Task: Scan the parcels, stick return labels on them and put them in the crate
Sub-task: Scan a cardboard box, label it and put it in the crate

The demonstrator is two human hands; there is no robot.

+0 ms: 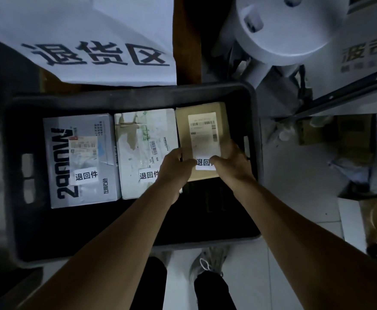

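A dark crate (253,101) on the floor holds three parcels side by side. The grey printed box (80,162) lies at the left and a white box (142,151) sits in the middle; each carries a white return label. At the right is a brown cardboard parcel (203,130) with a shipping label and a white return label (204,163) near its front edge. My left hand (174,168) grips the brown parcel's near left corner. My right hand (230,162) grips its near right corner. Both thumbs lie on top beside the return label.
A white sheet with large black characters (98,52) lies beyond the crate. A white round device (281,30) stands at the back right. Boxes and bags (350,142) clutter the floor to the right. My feet (207,262) stand just in front of the crate.
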